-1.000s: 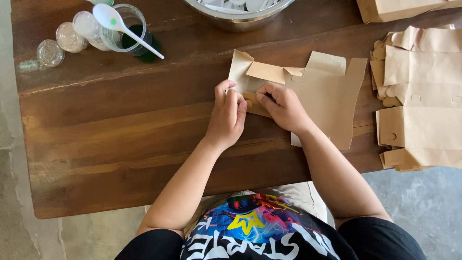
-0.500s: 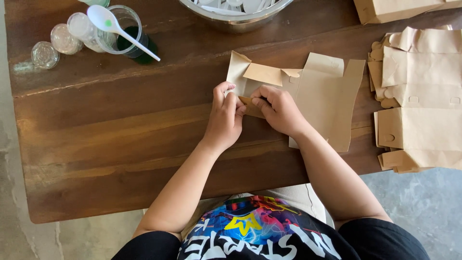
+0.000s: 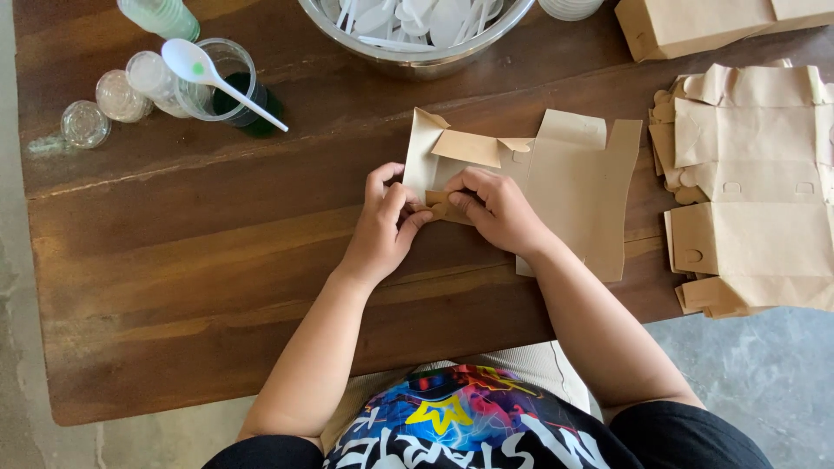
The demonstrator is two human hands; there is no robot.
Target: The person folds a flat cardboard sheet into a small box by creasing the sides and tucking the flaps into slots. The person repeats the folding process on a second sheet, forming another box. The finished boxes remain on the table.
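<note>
A flat brown cardboard box blank [image 3: 569, 187] lies on the dark wooden table [image 3: 191, 260], partly folded at its left end with one side wall and a flap raised. My left hand [image 3: 382, 226] pinches the near left corner of the blank. My right hand [image 3: 495, 208] grips a small folded tab at the same corner, fingertips meeting those of the left hand. Both forearms reach in from the near table edge.
A stack of unfolded cardboard blanks [image 3: 756, 182] lies at the right edge. A metal bowl [image 3: 417, 56] of white plastic spoons stands at the back. At back left are small clear lidded cups [image 3: 117, 95] and a white spoon [image 3: 221, 78] across a cup. A folded box [image 3: 704, 26] sits at back right.
Both hands have stayed at the corner of the blank; the fingers have shifted slightly, pressing the small tab closer together.
</note>
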